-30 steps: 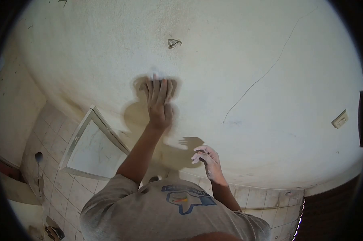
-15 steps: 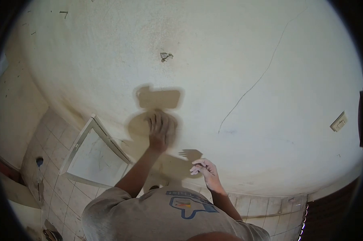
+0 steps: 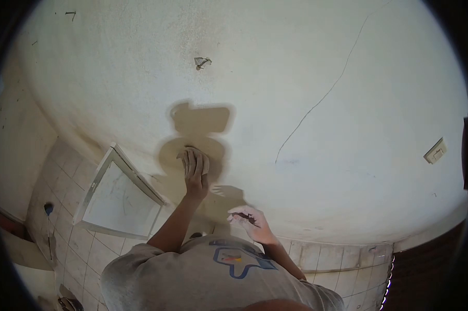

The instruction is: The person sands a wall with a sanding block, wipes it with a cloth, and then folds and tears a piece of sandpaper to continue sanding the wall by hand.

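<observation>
My left hand presses flat against the pale wall, inside the shadow of my head and headgear. Under its fingers is a brownish sheet of sandpaper, its edges showing on both sides of the fingers. My right hand hangs in front of my chest, apart from the wall. White dust coats it; its fingers are loosely bent with a gap from the thumb, and I see nothing held there.
A white framed panel leans at the wall's foot on the left, over the tiled floor. A broken hole sits above my left hand. To the right are a long crack and a light switch.
My left hand has shifted slightly on the wall and the sandpaper edges now show clearly. My right hand has moved a little left and lower. The view has tilted slightly.
</observation>
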`<move>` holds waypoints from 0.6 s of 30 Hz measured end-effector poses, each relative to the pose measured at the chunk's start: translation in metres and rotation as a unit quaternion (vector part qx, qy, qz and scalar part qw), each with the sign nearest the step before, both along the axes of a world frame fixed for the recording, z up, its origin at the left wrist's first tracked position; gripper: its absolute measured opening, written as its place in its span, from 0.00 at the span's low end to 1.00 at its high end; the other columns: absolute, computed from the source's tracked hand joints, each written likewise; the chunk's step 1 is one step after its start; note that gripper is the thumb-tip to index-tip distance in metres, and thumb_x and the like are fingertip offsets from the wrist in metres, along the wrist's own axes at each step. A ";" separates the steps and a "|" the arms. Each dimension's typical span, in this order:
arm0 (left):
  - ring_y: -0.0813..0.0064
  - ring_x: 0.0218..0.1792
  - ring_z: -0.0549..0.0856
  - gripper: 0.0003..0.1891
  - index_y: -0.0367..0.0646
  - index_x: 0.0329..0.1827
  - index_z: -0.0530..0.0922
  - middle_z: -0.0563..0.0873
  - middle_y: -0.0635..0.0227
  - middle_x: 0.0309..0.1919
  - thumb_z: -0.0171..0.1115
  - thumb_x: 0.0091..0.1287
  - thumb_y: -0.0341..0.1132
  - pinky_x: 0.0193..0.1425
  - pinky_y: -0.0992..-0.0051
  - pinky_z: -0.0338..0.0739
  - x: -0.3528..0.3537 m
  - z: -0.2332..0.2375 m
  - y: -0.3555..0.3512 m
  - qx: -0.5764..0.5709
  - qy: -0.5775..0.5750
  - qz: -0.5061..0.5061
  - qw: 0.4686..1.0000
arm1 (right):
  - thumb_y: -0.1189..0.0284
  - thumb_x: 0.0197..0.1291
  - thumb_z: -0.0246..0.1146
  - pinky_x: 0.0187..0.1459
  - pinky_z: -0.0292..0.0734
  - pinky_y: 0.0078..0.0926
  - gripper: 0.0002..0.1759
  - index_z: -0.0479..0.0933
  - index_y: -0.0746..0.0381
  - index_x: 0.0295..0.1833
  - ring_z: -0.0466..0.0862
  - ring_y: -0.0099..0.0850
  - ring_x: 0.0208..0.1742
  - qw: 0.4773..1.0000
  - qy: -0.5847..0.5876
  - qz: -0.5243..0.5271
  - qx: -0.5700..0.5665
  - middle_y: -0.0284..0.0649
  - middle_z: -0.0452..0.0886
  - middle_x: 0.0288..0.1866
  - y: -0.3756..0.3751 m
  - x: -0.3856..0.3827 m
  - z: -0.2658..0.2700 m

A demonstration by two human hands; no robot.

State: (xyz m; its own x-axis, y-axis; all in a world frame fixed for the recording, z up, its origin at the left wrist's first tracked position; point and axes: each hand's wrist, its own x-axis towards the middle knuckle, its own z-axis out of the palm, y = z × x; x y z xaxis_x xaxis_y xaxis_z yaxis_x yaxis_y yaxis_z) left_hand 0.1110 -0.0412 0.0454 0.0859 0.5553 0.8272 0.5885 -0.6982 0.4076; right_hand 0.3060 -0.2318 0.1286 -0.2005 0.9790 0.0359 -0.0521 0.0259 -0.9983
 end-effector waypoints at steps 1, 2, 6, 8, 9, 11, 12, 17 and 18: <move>0.23 0.77 0.55 0.27 0.29 0.73 0.70 0.60 0.31 0.77 0.45 0.78 0.38 0.80 0.34 0.46 -0.005 0.002 0.001 -0.001 0.018 0.005 1.000 | 0.79 0.74 0.58 0.53 0.78 0.27 0.11 0.80 0.68 0.57 0.84 0.27 0.47 1.000 0.000 -0.006 0.002 0.40 0.86 0.44 -0.003 0.003 0.000; 0.23 0.77 0.56 0.27 0.29 0.73 0.70 0.61 0.31 0.77 0.45 0.78 0.39 0.80 0.34 0.46 -0.008 0.002 0.000 -0.003 0.035 0.011 0.999 | 0.79 0.74 0.58 0.54 0.78 0.27 0.11 0.80 0.68 0.58 0.84 0.27 0.47 1.000 0.000 -0.011 0.003 0.40 0.86 0.44 -0.006 0.005 0.000; 0.29 0.78 0.59 0.23 0.30 0.72 0.72 0.65 0.34 0.76 0.46 0.79 0.33 0.81 0.39 0.45 -0.036 0.126 0.036 0.091 0.079 0.048 0.992 | 0.78 0.73 0.59 0.56 0.77 0.27 0.12 0.81 0.68 0.58 0.84 0.27 0.48 0.999 -0.007 -0.024 0.046 0.40 0.86 0.45 -0.011 0.015 0.003; 0.32 0.78 0.59 0.23 0.29 0.73 0.71 0.67 0.36 0.75 0.45 0.81 0.35 0.82 0.43 0.45 -0.032 0.182 0.041 0.145 -0.112 0.032 0.983 | 0.78 0.73 0.59 0.56 0.77 0.27 0.12 0.81 0.69 0.58 0.84 0.27 0.49 0.999 -0.015 -0.032 0.025 0.40 0.87 0.46 -0.015 0.010 0.022; 0.32 0.79 0.58 0.24 0.29 0.73 0.71 0.66 0.36 0.75 0.45 0.81 0.35 0.82 0.43 0.45 -0.031 0.179 0.039 0.123 -0.108 0.013 0.986 | 0.78 0.72 0.60 0.55 0.78 0.26 0.13 0.81 0.68 0.58 0.85 0.26 0.48 0.999 -0.021 -0.033 0.034 0.39 0.87 0.46 -0.015 0.008 0.025; 0.31 0.79 0.57 0.24 0.29 0.73 0.71 0.66 0.37 0.76 0.45 0.81 0.35 0.82 0.44 0.46 -0.029 0.167 0.033 0.082 -0.101 -0.024 0.991 | 0.78 0.70 0.62 0.52 0.79 0.24 0.13 0.81 0.67 0.58 0.85 0.24 0.47 0.997 -0.034 -0.035 0.054 0.39 0.87 0.46 -0.015 0.004 0.029; 0.31 0.79 0.56 0.24 0.29 0.73 0.70 0.65 0.37 0.76 0.46 0.81 0.36 0.82 0.44 0.47 -0.027 0.159 0.030 0.063 -0.097 -0.043 0.992 | 0.78 0.70 0.62 0.52 0.79 0.24 0.14 0.81 0.67 0.58 0.85 0.24 0.47 0.997 -0.038 -0.037 0.049 0.39 0.87 0.46 -0.017 0.003 0.029; 0.28 0.79 0.55 0.25 0.32 0.73 0.71 0.64 0.36 0.77 0.48 0.77 0.33 0.82 0.42 0.49 -0.015 0.082 -0.005 0.028 0.034 -0.048 0.998 | 0.76 0.68 0.66 0.53 0.78 0.28 0.13 0.82 0.68 0.56 0.85 0.26 0.47 0.996 -0.026 -0.061 0.067 0.40 0.87 0.44 -0.027 -0.004 0.031; 0.28 0.79 0.55 0.25 0.33 0.74 0.72 0.63 0.36 0.77 0.49 0.75 0.33 0.82 0.41 0.49 -0.018 0.074 -0.010 0.011 0.092 -0.052 0.994 | 0.76 0.69 0.66 0.52 0.78 0.28 0.13 0.82 0.68 0.56 0.85 0.26 0.46 0.994 -0.036 -0.070 0.079 0.40 0.87 0.44 -0.029 -0.002 0.026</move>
State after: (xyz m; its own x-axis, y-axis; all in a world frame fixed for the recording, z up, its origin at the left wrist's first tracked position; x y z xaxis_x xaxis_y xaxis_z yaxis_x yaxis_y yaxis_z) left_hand 0.0932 -0.0512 0.1189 0.2937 0.5169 0.8041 0.5758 -0.7671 0.2828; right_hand 0.3036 -0.2609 0.1550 -0.0711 0.9807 0.1821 0.0341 0.1848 -0.9822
